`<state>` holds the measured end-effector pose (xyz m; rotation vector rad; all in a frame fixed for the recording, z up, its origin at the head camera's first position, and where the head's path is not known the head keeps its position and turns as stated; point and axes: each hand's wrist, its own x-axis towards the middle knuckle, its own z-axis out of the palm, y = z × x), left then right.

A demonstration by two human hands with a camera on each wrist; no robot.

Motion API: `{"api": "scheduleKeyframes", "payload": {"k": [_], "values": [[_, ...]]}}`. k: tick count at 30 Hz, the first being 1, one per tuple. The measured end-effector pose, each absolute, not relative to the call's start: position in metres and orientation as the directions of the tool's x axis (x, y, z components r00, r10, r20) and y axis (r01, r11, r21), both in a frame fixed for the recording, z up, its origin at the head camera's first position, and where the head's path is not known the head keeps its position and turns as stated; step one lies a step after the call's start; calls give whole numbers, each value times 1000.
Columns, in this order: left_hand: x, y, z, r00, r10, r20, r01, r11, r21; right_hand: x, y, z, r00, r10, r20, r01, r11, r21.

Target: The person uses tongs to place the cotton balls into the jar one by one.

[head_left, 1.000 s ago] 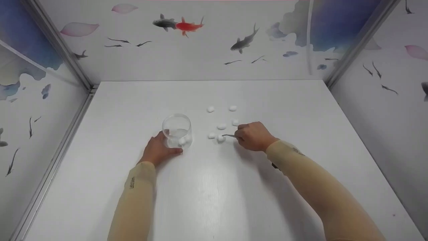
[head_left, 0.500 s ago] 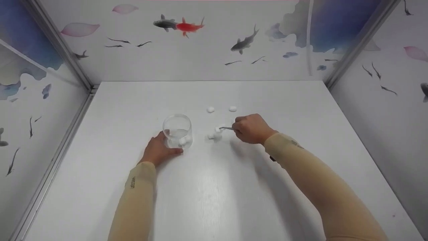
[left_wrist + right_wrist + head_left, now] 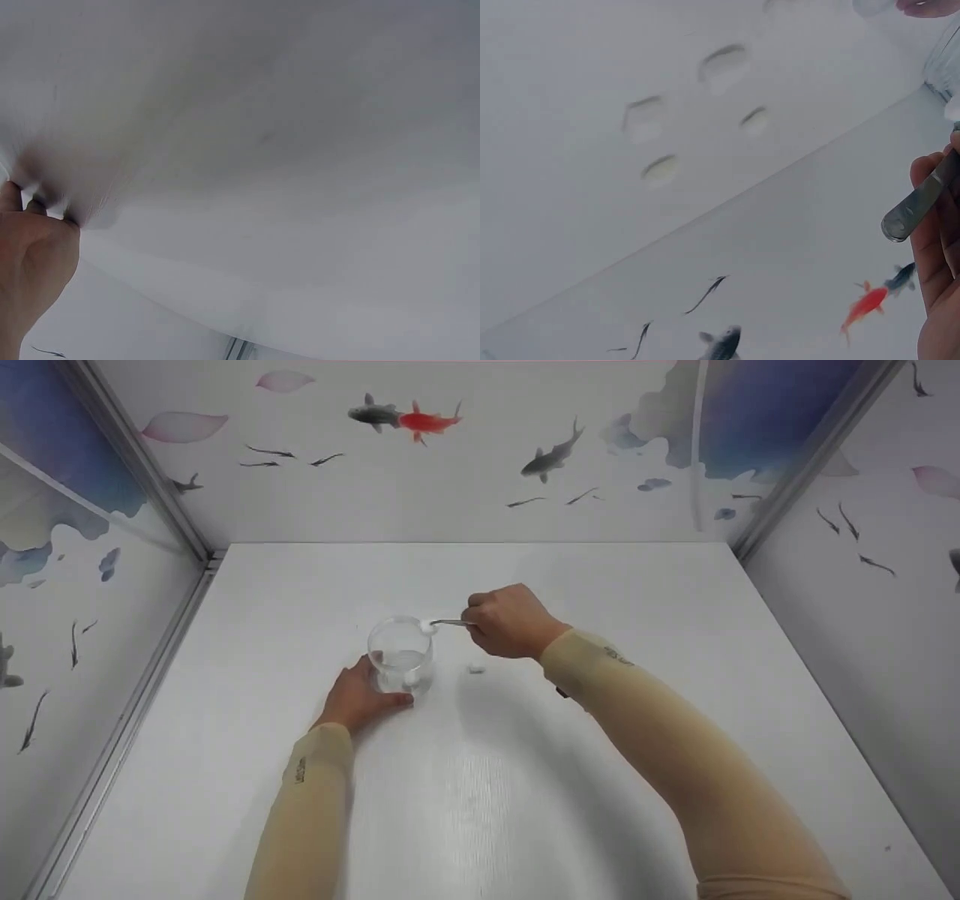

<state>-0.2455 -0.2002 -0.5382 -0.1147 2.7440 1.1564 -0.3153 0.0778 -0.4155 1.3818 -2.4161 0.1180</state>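
Observation:
My left hand (image 3: 361, 694) grips a clear glass cup (image 3: 397, 661) standing on the table, thumb in front and fingers round its left side. White cotton balls (image 3: 411, 678) lie at the bottom of the cup. Metal tweezers (image 3: 450, 622) are held in my right hand (image 3: 514, 622), and their tip pinches one cotton ball (image 3: 427, 627) right at the cup's right rim. The blunt end of the tweezers (image 3: 922, 199) sticks out past my fingers in the right wrist view. The left wrist view catches only part of my left hand (image 3: 37, 259); the cup is outside it.
One cotton ball (image 3: 476, 668) lies on the white table (image 3: 465, 795) right of the cup. Several more cotton balls (image 3: 724, 67) show in the right wrist view, hidden by my right hand from the head. Printed panels (image 3: 480, 502) enclose the table's back and sides.
My right hand has lifted a cotton ball from the group with the tweezers and carried it left and away from me to the cup's rim. The left hand stays on the cup.

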Motion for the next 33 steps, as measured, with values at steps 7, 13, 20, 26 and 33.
{"api": "scheduleKeyframes", "payload": {"k": [7,13,20,26,33], "values": [[-245,-198,-537,-985,-19,-171,-134,708,693,-309,58,-426,-422,-853,307,-879,468,92],[-246,-199,-538,-986,-14,-168,-125,728,674,-309,62,-431,-408,-865,292,-889,449,87],[-246,-200,-537,-983,-21,-183,-141,721,679,-314,88,-430,-460,-835,303,-860,504,85],[-246,-202,-538,-984,-8,-177,-129,713,689,-319,122,-444,-488,-812,319,-846,531,58],[-248,-202,-542,-985,-3,-171,-125,701,702,-319,154,-466,-545,-787,289,-818,575,21]]}}
